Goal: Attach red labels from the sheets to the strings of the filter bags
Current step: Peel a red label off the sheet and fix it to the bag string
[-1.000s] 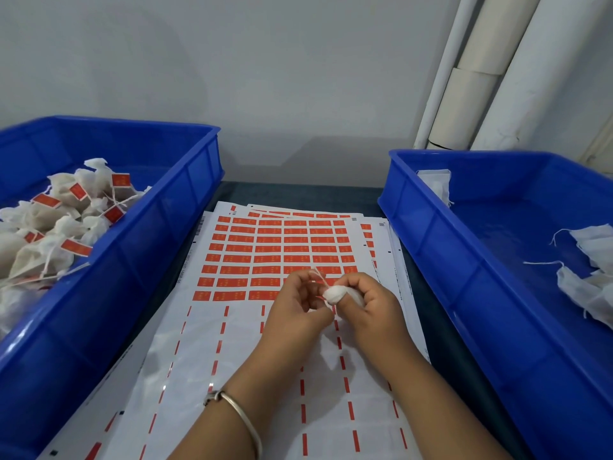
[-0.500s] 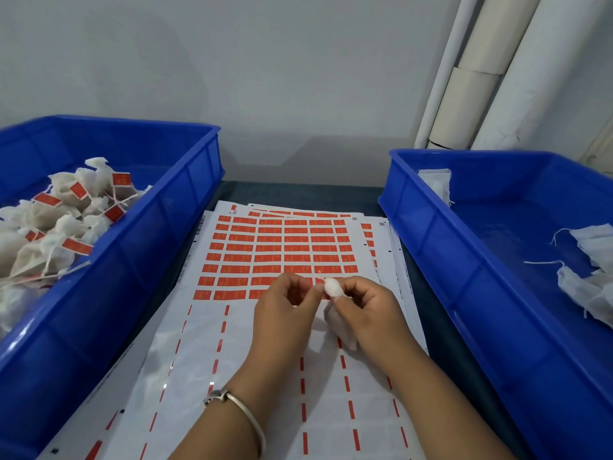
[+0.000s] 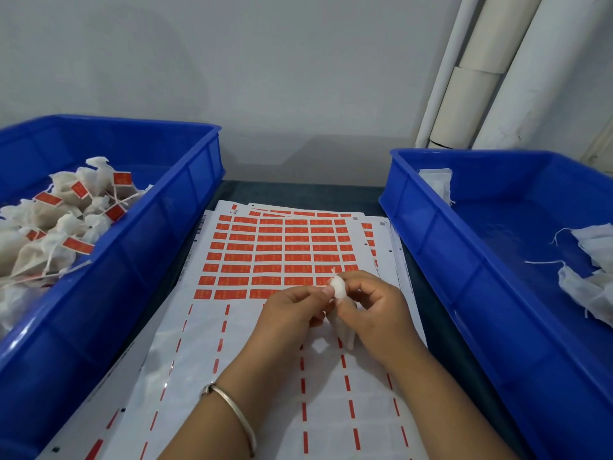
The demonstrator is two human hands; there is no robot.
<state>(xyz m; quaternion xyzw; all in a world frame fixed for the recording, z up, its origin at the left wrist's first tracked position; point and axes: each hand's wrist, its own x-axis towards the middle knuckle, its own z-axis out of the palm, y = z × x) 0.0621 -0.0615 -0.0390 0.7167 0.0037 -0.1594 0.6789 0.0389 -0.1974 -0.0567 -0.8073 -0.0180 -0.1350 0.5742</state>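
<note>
A white filter bag (image 3: 339,288) is gripped in my right hand (image 3: 373,308), its gathered top poking up between thumb and fingers and its body hanging below the palm. My left hand (image 3: 292,313) pinches at the bag's neck, where a thin white string sticks up. Both hands hover over the label sheet (image 3: 278,254), whose upper half carries rows of red labels; the lower half is peeled, with only red strips left. No red label is visible on this bag's string.
The blue bin on the left (image 3: 156,234) holds several filter bags with red labels (image 3: 49,234). The blue bin on the right (image 3: 441,247) holds unlabelled white bags (image 3: 593,280). More label sheets lie stacked underneath. White pipes (image 3: 477,71) stand at the back wall.
The hands have shifted slightly toward me on the sheet. The bag has turned in my right hand, so its body now hangs below the palm while my left fingers stay at its neck.
</note>
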